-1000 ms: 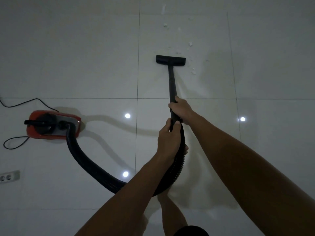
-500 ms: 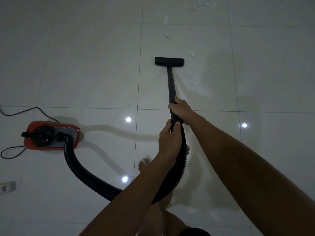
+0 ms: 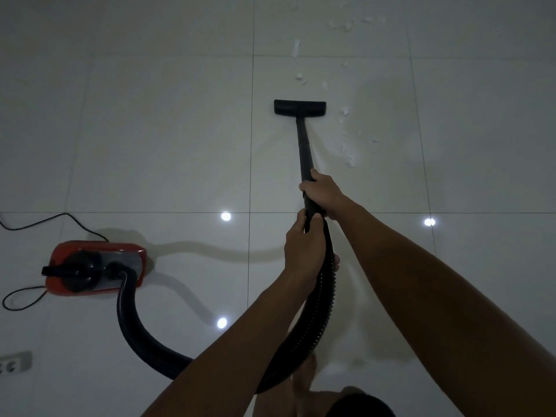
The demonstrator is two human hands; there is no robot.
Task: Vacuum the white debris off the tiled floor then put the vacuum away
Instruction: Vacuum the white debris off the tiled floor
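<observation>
A red canister vacuum (image 3: 96, 267) sits on the tiled floor at the left. Its black ribbed hose (image 3: 141, 341) curves round to a black wand (image 3: 304, 145) ending in a flat floor head (image 3: 300, 107). My right hand (image 3: 323, 192) grips the wand higher up. My left hand (image 3: 304, 245) grips it just below, where the hose joins. White debris (image 3: 349, 139) lies scattered right of the head and wand, and more debris (image 3: 296, 49) lies beyond it toward the top.
The vacuum's black power cord (image 3: 39, 224) loops on the floor at the far left. A white power strip (image 3: 15, 362) lies at the lower left edge. My bare foot (image 3: 304, 377) stands under the hose. Ceiling lights reflect off the glossy tiles.
The view has shifted forward, so the vacuum and floor slide down the frame. More debris shows at the top. The floor head stays left of the debris trail, and both hands keep their grip.
</observation>
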